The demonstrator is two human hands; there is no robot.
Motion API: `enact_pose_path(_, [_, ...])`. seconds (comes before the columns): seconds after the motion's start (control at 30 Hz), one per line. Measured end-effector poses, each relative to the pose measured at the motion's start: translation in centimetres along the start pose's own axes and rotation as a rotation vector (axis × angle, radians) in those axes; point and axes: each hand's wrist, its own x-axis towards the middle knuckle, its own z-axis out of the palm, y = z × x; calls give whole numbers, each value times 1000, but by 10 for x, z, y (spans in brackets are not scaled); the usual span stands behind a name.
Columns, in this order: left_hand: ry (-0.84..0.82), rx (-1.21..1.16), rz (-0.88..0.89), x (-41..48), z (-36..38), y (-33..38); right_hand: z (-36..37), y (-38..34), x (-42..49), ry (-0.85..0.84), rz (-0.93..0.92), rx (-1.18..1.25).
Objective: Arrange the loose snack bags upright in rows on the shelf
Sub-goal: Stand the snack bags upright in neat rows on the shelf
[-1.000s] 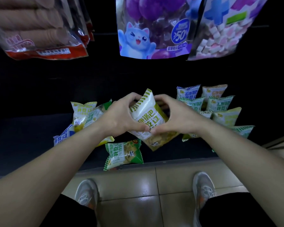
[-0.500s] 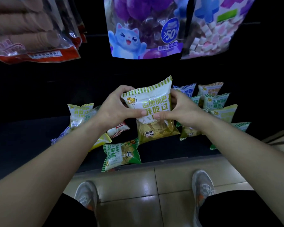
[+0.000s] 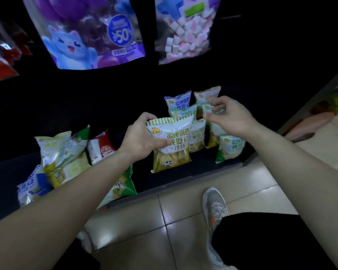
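Note:
My left hand [image 3: 139, 141] grips a yellow-and-white snack bag [image 3: 172, 151] by its upper left side and holds it upright on the dark shelf [image 3: 183, 172], in front of the row. My right hand [image 3: 228, 115] is off that bag, further back and to the right. Its thumb and curled fingers pinch the top of a green-white bag [image 3: 210, 108] among the upright bags [image 3: 179, 101]. A loose pile of bags [image 3: 62, 158] lies on the left of the shelf, with a red-and-white bag [image 3: 100, 147] and a flat green bag [image 3: 123, 184] partly under my left forearm.
Large hanging bags fill the top: a purple cat bag [image 3: 90, 36], a marshmallow bag [image 3: 183, 32] and a red-edged bag [image 3: 0, 69] at the left. Another green bag [image 3: 230, 147] stands at the shelf's right end. Tiled floor and my shoe [image 3: 215, 209] are below the shelf edge.
The yellow bag has gone from tilted in both hands to upright on the shelf. My right hand let go of it and moved right and back to the row. The view has shifted right.

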Motion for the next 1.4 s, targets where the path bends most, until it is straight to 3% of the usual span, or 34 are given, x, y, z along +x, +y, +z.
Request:
enact_pose_path(0.37, [12,-44,-215,42,138,-43,-38,100,-12,-39,158,-233])
enact_pose_path(0.63, [-65,-29,-247,65,195,-53,-38,118,2,-58,152,-247])
enact_pose_path(1.1, [-82,209,-146,58,196,-48,-34,118,4,-120,157,-304])
enact_pose_path(1.4, [-103,275,-91,47,135,-47,-21,89,9,-152,105,-370])
